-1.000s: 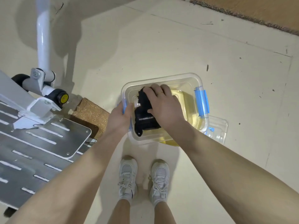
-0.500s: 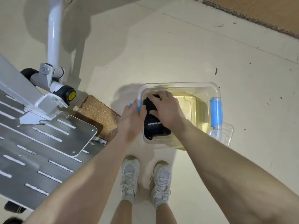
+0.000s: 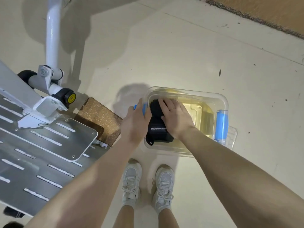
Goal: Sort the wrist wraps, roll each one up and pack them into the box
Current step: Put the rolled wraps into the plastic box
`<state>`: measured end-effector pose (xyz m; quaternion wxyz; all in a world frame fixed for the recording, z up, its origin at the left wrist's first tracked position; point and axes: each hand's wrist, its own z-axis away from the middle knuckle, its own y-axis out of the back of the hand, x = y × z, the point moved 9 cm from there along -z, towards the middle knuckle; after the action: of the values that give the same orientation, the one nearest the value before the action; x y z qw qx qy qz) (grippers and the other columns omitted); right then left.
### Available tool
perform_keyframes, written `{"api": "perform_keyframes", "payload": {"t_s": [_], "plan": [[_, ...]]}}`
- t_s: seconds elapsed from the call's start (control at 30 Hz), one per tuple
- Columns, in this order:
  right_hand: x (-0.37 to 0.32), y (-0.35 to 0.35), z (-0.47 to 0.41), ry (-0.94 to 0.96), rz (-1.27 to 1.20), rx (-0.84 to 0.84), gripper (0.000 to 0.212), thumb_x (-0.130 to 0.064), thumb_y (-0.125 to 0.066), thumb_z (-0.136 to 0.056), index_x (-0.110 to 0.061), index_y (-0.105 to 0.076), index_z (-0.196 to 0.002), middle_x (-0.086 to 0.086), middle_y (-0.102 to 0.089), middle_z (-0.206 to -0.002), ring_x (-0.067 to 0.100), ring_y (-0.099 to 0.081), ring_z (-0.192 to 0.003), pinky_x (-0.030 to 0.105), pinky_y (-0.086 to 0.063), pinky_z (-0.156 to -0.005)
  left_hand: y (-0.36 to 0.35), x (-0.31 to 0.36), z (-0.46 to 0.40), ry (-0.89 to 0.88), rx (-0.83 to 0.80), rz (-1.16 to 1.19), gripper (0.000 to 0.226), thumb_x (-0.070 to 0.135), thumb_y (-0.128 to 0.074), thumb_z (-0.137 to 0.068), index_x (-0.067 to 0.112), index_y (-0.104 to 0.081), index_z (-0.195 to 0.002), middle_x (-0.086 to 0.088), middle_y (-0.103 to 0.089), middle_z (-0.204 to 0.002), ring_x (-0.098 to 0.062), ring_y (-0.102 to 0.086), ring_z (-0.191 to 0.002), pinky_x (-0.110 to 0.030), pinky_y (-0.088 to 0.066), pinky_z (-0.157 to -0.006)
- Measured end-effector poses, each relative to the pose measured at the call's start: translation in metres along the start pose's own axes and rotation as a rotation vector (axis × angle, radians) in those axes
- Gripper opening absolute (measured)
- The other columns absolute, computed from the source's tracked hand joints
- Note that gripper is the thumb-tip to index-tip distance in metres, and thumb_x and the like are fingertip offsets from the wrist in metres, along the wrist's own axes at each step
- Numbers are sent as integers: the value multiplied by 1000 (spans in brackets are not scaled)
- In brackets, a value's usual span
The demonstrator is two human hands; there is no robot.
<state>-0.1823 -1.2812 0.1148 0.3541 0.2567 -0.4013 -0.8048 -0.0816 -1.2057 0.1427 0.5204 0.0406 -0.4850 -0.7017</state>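
Wrist wraps (image 3: 158, 129) are black fabric with white "MANUEKLEAR" lettering on the near one, and they sit packed at the left end of the clear box (image 3: 187, 153) on the floor. Going near to far: a pair of white sneakers (image 3: 148, 185) stands right below, then the box just past the toes, with its lid (image 3: 233, 137) peeking out from underneath on the right.

Handling-wise I'd guess these are soft, light and squishy, not fragile at all, but springy enough that a roll wants to uncoil. Best place to hold one is probably around the rolled body, squeezing the loose end shut, not by a dangling tab.

Right hand (image 3: 175, 119) lies flat on top of the wraps, fingers fairly straight, pressing them down rather than gripping. Left hand (image 3: 136, 124) is curled around the box's left edge over the blue latch (image 3: 143, 108), bracing it. Other blue latch (image 3: 221, 125) is on the right side. The rest of the box looks yellowish and unfilled.

Off to the left there's a slotted metal platform (image 3: 41, 145), a brown cork-like block (image 3: 100, 119) and a white frame tube (image 3: 52, 32) further back.
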Motion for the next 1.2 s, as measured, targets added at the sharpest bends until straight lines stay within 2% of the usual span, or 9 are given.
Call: {"api": "perform_keyframes", "payload": {"t_s": [0.2, 0.33, 0.47, 0.53, 0.6, 0.63, 0.73, 0.87, 1.2], "plan": [[-19, 14, 19, -53, 204, 183, 56, -31, -47, -89, -10, -43, -140, 8, -47, -141, 29, -44, -129, 41, -16, -112, 4, 3, 4, 45, 56, -113, 44, 40, -29, -102, 22, -37, -142, -10, -49, -112, -36, -59, -92, -33, -40, -73], [-24, -19, 24, 29, -47, -73, 65, -42, -21, -102, -6, 4, -150, 9, 14, -158, 22, 12, -147, 34, 12, -115, -4, 9, -3, 21, 23, -229, 50, 42, -29, -101, 23, -28, -147, -11, -49, -122, -34, -60, -97, -34, -43, -73], [-17, -18, 11, 53, 4, -150, 68, -45, -22, -102, -8, 8, -150, 6, 18, -158, 19, 16, -146, 35, 8, -117, -5, 12, -1, -14, -9, -106, 50, 39, -32, -102, 20, -26, -147, -16, -47, -128, -34, -56, -103, -34, -41, -76], [-21, -6, 10, 69, -16, -198, 65, -39, -29, -101, -6, -4, -151, 9, 6, -160, 22, 5, -147, 36, -2, -118, -4, 14, 2, -43, -54, 44, 59, 39, -36, -101, 19, -14, -152, -17, -37, -140, -33, -49, -117, -35, -40, -85], [-26, 21, 9, 78, -118, -154, 44, -27, -34, -101, -5, -41, -139, 12, -35, -149, 28, -28, -140, 36, -26, -112, 13, 13, 7, -47, -19, 62, 64, 40, -35, -101, 17, -6, -153, -14, -22, -153, -29, -32, -137, -37, -32, -105], [-25, 38, 10, 43, -181, -99, 34, -22, -35, -100, -7, -55, -122, 11, -54, -130, 29, -48, -125, 36, -40, -100, 24, 11, 10, -44, 10, 68, 63, 37, -35, -101, 16, -6, -153, -13, -17, -156, -26, -22, -143, -35, -25, -109], [-33, 101, 25, -4, -284, 80, 24, -16, -38, -97, -10, -61, -102, 11, -63, -100, 30, -60, -92, 37, -48, -76, 68, -1, 28, -26, 98, 118, 55, 23, -41, -99, 12, -24, -150, -11, -13, -158, -24, -18, -144, -33, -22, -111], [-107, 159, 59, 175, -256, 58, 32, -9, -37, -94, -15, -59, -116, 4, -60, -116, 26, -56, -105, 35, -47, -83, 139, -31, 75, 18, 218, 152, 42, 18, -48, -95, 10, -46, -137, -8, -20, -155, -29, -42, -128, -31, -31, -104], [-393, 205, 196, 652, 56, 131, 32, -10, -41, -92, -10, -49, -122, 10, -49, -124, 33, -53, -109, 35, -42, -77, 281, -214, 295, 199, 467, 199, 43, 10, -53, -91, 9, -50, -134, -7, -31, -150, -25, -40, -132, -27, -31, -104]]}}
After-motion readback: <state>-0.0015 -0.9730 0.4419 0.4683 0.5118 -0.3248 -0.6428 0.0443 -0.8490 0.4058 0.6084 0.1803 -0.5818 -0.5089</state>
